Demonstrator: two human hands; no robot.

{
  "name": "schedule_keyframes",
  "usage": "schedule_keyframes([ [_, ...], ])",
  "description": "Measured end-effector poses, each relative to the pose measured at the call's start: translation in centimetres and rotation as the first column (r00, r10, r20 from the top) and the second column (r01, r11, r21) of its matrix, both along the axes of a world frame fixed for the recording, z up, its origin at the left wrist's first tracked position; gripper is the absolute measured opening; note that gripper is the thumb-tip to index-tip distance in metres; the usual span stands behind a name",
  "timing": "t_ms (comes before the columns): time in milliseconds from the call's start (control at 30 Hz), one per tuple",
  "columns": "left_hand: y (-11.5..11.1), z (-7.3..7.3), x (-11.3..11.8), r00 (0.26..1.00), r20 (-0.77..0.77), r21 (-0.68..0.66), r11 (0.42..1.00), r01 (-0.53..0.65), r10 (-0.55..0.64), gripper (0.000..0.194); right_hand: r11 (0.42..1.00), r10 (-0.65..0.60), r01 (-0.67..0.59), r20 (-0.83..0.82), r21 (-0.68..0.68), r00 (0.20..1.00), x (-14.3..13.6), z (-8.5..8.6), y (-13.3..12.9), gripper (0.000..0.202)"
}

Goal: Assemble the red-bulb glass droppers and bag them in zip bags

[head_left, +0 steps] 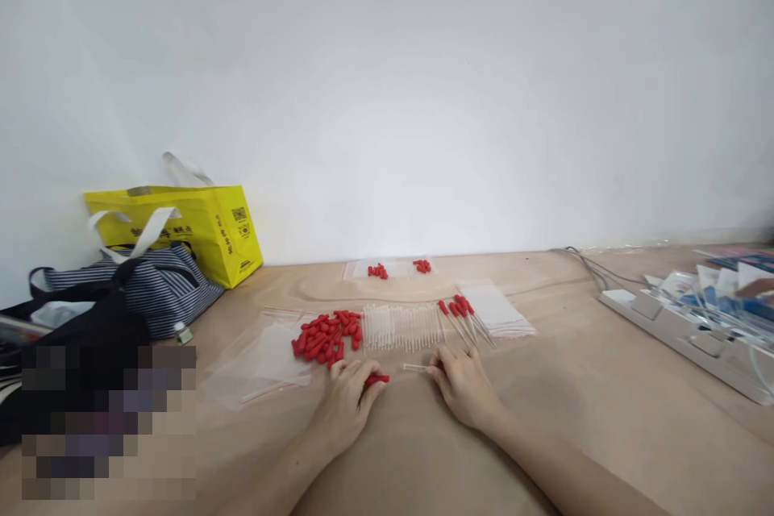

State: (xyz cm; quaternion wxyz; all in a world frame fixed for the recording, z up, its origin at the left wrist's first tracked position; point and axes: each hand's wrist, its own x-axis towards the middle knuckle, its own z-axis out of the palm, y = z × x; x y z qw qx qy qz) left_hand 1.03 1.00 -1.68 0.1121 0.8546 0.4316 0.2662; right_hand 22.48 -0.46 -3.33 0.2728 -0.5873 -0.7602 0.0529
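My left hand (349, 397) pinches a red rubber dropper bulb (379, 379), its end pointing right. Facing it, my right hand (464, 389) grips a thin clear dropper tube (414, 368) that points left; a small gap separates tube and bulb. Just beyond my left hand lies a heap of red bulbs (323, 336). Beside that heap, many clear tubes (399, 327) are lined up in a row. Several droppers with red bulbs on their tubes (464, 314) lie past my right hand.
Clear plastic bags (281, 351) lie left of the heap, and a stack of zip bags (499, 308) is at right. Near the wall sits a bag with red bulbs (399, 268). A yellow bag (233, 246) and striped bag (160, 290) stand left; a white tray (683, 347) is right.
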Motion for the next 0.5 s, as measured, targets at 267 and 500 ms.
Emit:
schedule_keyframes([
  [267, 0.3, -0.5, 0.1, 0.999, 0.029, -0.013, 1.0, -0.017, 0.017, 0.019, 0.995, 0.033, -0.028, -0.057, 0.097, 0.998, -1.4, -0.3, -0.8, 0.017],
  [500, 0.0, 0.1, 0.6, 0.998, 0.049, 0.017, 0.999, -0.039, 0.038, 0.02, 0.994, 0.08, -0.072, -0.112, 0.076, 0.991, -2.2, 0.2, -1.5, 0.015],
])
